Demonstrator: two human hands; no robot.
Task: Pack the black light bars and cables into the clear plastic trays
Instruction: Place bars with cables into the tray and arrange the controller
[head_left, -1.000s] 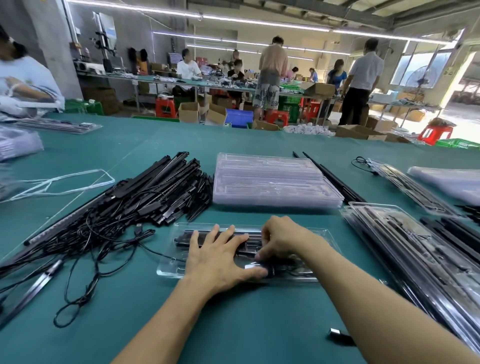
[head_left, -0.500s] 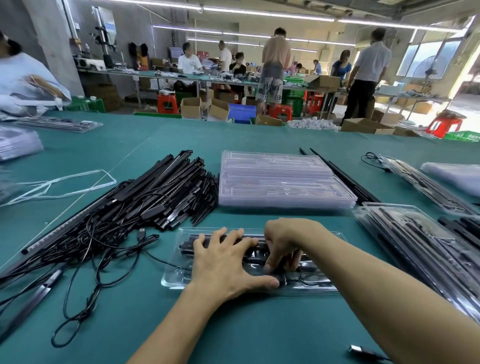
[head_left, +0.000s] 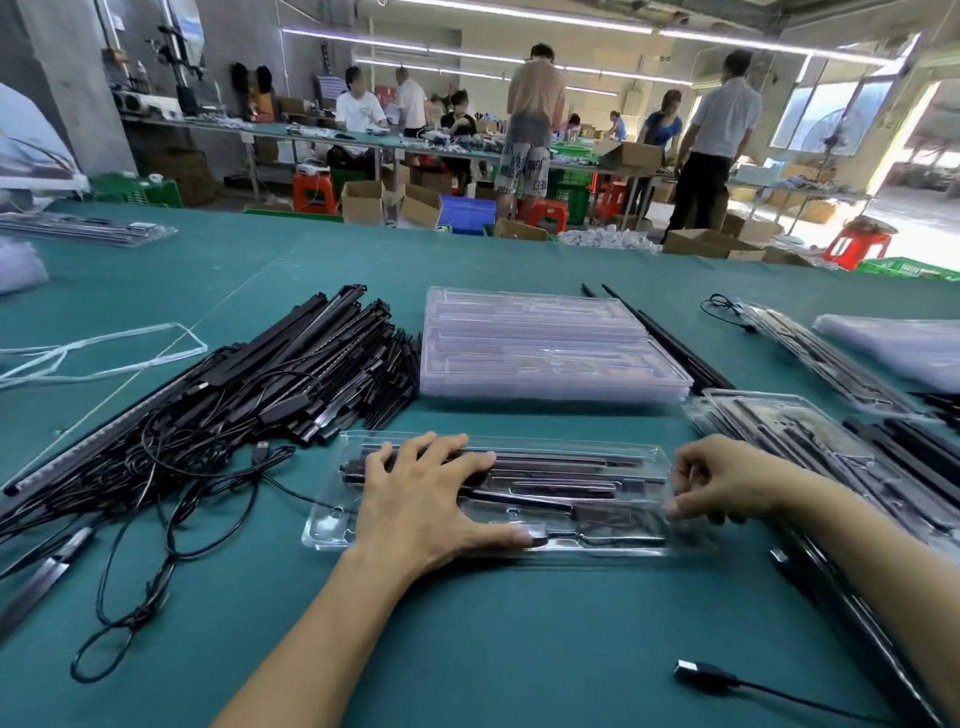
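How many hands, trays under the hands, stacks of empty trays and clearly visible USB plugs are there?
hands: 2 (left hand, right hand)
tray being packed: 1
stack of empty trays: 1
USB plugs: 2
total: 6

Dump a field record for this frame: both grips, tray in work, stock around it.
clear tray: on green table, holds black light bars and a cable
left grip: fingers straight, pressing flat on the tray's left half
right grip: fingers curled at the tray's right end; any pinch is blurred
loose bar heap: left of tray, tangled with cables
empty tray stack: behind tray
filled trays: right of tray
USB plug: loose on table, near right forearm
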